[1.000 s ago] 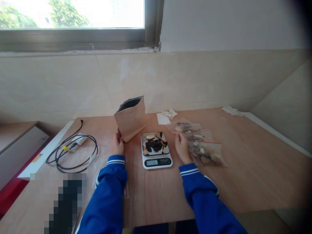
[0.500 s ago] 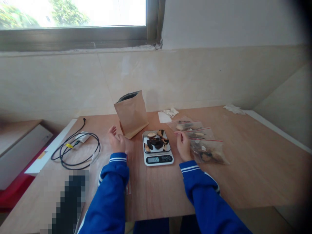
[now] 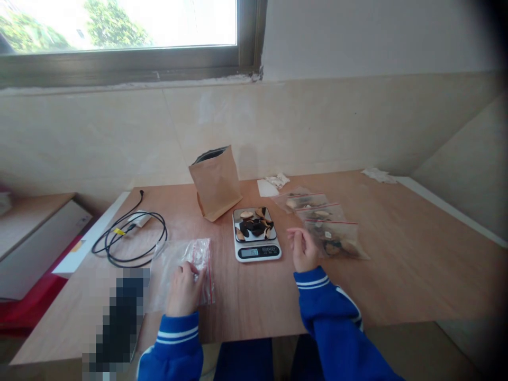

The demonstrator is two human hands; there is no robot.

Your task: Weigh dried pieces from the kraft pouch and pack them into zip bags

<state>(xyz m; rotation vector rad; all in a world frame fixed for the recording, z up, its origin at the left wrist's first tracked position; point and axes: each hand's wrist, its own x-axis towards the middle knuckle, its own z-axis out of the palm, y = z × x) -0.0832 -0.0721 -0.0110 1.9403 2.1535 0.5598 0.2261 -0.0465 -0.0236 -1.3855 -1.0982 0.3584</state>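
My left hand (image 3: 183, 288) rests on a pile of empty clear zip bags (image 3: 180, 263) near the table's front edge, fingers curled down onto the plastic. My right hand (image 3: 303, 248) hovers just right of a small white kitchen scale (image 3: 256, 234), fingers loosely bent and holding nothing I can see. The scale's tray carries dark and pale dried slices. Behind the scale stands an open brown paper pouch (image 3: 215, 181). To the right of my right hand lie three filled zip bags with red seals (image 3: 329, 231).
A coiled black cable with a white plug (image 3: 130, 238) lies at the left of the wooden table (image 3: 397, 264). Crumpled white paper (image 3: 273, 183) sits behind the scale, more paper (image 3: 379, 175) at the far right corner. A blurred dark object (image 3: 117, 323) is at the front left.
My left hand let go of the brown pouch, drew back toward me and came down on the empty zip bags. My right hand shifted slightly away from the filled bags.
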